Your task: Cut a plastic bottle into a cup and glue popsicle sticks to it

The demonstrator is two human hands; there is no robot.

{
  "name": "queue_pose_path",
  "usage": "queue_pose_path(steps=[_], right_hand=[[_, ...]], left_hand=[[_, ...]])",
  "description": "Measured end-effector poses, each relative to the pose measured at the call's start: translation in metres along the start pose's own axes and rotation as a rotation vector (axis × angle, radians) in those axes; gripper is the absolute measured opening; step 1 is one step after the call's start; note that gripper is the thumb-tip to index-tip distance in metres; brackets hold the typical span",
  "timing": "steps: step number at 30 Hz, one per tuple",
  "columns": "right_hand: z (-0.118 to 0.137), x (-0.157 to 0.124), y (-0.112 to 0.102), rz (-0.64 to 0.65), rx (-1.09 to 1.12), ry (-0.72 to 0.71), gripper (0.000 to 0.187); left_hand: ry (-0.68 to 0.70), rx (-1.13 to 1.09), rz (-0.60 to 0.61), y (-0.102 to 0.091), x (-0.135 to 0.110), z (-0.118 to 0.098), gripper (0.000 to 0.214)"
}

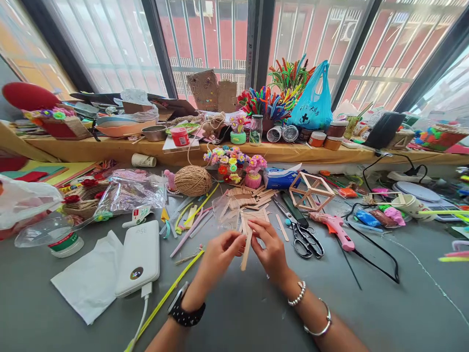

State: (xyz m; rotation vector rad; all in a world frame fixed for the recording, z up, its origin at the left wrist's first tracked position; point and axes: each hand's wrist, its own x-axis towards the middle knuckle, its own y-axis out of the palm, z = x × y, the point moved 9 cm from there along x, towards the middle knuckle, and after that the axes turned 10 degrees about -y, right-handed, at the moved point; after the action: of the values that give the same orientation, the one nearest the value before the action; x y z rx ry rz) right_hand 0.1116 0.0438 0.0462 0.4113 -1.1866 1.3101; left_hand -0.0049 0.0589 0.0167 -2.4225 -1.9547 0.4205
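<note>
Both my hands meet over the middle of the grey table. My left hand (220,255), with a black watch on its wrist, pinches the upper part of a wooden craft stick (246,252). My right hand (269,249), with bead and metal bracelets on the wrist, closes its fingers on the same stick from the right. The stick hangs nearly upright, with its lower end free. Just beyond the hands lies a pile of loose wooden sticks (252,198).
Black scissors (306,239) and a pink glue gun (335,227) lie right of my hands. A stick-frame house (311,190) and a twine ball (193,180) sit behind. A white power bank (138,256) and a tissue (91,281) lie at the left. Cluttered shelf at the back.
</note>
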Motion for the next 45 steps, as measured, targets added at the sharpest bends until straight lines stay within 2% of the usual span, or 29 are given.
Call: queue_pose_path(steps=[3, 7, 9, 13, 19, 22, 27, 32, 41, 45], right_hand=[[0.0, -0.002, 0.001, 0.04, -0.039, -0.039, 0.037], [-0.006, -0.009, 0.002, 0.135, -0.057, -0.043, 0.039], [-0.01, -0.013, 0.0, 0.173, -0.087, -0.024, 0.04], [-0.022, -0.019, -0.006, 0.203, -0.182, 0.049, 0.037], [-0.02, -0.021, 0.002, 0.284, -0.254, 0.006, 0.026], [-0.018, -0.02, 0.003, 0.287, -0.341, -0.011, 0.025], [-0.013, -0.021, 0.01, 0.336, -0.501, -0.109, 0.029], [-0.011, -0.026, 0.025, 0.452, -0.599, -0.163, 0.027], [-0.009, -0.029, 0.035, 0.489, -0.68, -0.207, 0.026], [-0.012, -0.032, 0.04, 0.53, -0.716, -0.183, 0.028]], left_hand=[[-0.105, -0.18, 0.055, 0.015, 0.018, 0.012, 0.03], [-0.132, -0.29, 0.107, 0.027, 0.03, 0.023, 0.035], [-0.125, -0.242, 0.094, 0.03, 0.03, 0.028, 0.033], [-0.051, -0.027, -0.013, 0.028, 0.028, 0.032, 0.027], [0.169, 0.293, -0.203, 0.021, 0.022, 0.016, 0.022], [0.254, 0.376, -0.23, 0.023, 0.018, 0.009, 0.022], [0.299, 0.49, -0.225, 0.028, 0.014, 0.006, 0.024], [0.307, 0.471, -0.218, 0.028, 0.014, 0.007, 0.023], [0.234, 0.418, -0.187, 0.028, 0.016, 0.01, 0.029], [0.2, 0.364, -0.162, 0.028, 0.018, 0.012, 0.029]])
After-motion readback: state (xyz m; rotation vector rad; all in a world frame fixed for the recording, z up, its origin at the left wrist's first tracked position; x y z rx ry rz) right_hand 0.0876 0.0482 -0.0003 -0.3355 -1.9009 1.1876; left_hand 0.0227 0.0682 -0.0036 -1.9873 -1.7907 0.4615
